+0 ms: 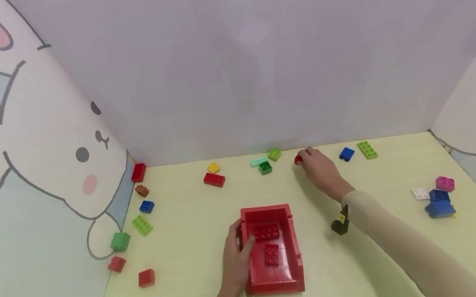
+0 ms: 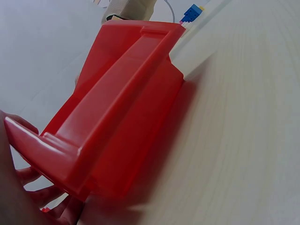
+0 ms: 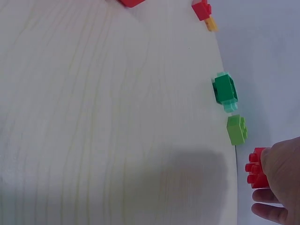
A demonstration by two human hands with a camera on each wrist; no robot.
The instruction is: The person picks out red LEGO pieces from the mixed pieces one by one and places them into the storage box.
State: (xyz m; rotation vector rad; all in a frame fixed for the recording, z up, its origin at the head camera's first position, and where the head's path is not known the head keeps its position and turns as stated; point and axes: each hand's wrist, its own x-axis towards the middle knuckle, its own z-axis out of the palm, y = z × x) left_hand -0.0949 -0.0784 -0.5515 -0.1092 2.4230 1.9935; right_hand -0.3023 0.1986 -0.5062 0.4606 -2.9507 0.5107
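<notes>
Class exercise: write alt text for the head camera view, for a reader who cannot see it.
A right hand grips a small red brick at the far edge of a pale table, while the left hand holds a red tray containing two red bricks. Other coloured bricks lie scattered about.

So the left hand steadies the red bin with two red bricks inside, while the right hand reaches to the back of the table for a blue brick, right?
Not quite. The right hand is on a red brick, not a blue one; the right wrist view shows it best. The blue brick lies untouched beside it. The rest holds: the left hand holds the red bin, with two red bricks inside.
</notes>
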